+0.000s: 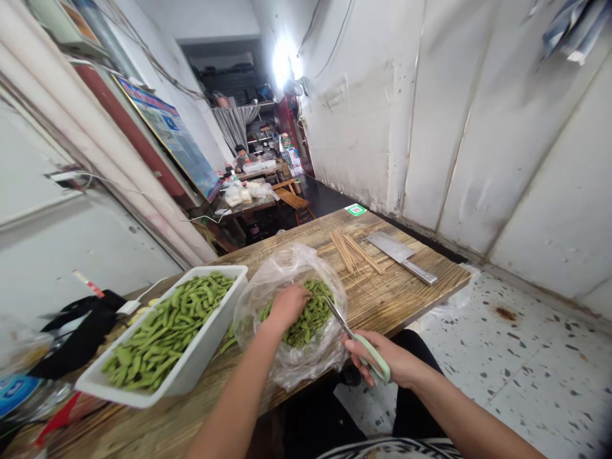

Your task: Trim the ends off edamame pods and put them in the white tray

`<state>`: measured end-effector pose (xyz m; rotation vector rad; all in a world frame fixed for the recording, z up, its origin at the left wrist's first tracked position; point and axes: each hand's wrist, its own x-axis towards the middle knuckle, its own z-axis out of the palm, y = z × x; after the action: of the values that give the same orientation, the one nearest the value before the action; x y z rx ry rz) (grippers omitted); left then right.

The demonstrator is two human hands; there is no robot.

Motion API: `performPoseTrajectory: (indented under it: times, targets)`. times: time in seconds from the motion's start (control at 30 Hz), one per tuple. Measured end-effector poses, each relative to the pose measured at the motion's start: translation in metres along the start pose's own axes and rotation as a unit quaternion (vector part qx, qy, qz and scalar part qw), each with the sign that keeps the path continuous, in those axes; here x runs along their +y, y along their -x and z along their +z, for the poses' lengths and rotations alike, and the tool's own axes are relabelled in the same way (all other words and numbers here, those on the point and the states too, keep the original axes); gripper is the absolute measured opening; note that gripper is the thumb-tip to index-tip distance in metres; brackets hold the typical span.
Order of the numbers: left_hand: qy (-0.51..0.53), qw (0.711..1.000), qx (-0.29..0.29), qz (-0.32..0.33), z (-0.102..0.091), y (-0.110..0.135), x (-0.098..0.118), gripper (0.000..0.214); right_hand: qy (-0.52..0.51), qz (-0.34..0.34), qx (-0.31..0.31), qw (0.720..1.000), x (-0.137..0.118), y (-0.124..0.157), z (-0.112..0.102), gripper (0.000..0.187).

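Note:
My left hand [288,307] is down in a clear plastic bag [251,299], its fingers curled together over green edamame pods [313,319]. Whatever lies between those fingertips is hidden. In my right hand [377,357] is a pair of scissors [351,331] with pale green handles. Their metal blades point up and left, over the pods at the bag's right side. Left of the bag, a white plastic tub [179,386] holds many more edamame pods [167,331]. A few loose pods lie on the table between tub and bag.
Thin wooden skewers [354,252] and a cleaver [401,256] lie on the wooden table [411,306] beyond the bag. A plastic bottle [29,395] and a black bag [79,335] crowd the left end. Farther back, a person [243,156] is at another table.

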<state>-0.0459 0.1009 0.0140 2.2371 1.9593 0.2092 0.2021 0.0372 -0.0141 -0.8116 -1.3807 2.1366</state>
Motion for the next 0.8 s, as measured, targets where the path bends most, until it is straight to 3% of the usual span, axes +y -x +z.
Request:
performPoseTrajectory:
  times: [0.23, 0.37, 0.47, 0.57, 0.63, 0.8]
  targets:
    - [0.029, 0.996, 0.086, -0.01, 0.005, 0.013, -0.002, 0.021, -0.004, -0.002, -0.01, 1.0, 0.003, 0.001, 0.003, 0.041]
    - [0.154, 0.971, 0.176, -0.052, 0.0, 0.027, 0.007, 0.017, 0.003, -0.005, -0.011, 1.0, 0.003, 0.001, 0.005, 0.04]
    - [0.331, 0.913, 0.192, -0.145, -0.003, 0.039, 0.018, 0.019, 0.012, -0.005, -0.009, 1.0, 0.001, 0.001, 0.007, 0.04]
    - [0.518, 0.816, 0.133, -0.217, -0.001, 0.048, 0.034, 0.028, 0.017, -0.008, -0.015, 1.0, -0.001, 0.001, 0.01, 0.041]
    - [0.591, 0.761, 0.121, -0.236, 0.003, 0.054, 0.044, 0.03, 0.02, -0.009, -0.018, 1.0, -0.002, 0.001, 0.014, 0.042]
    - [0.67, 0.69, 0.142, -0.233, 0.019, 0.061, 0.053, 0.034, 0.019, 0.003, 0.005, 1.0, 0.004, -0.009, 0.018, 0.046]
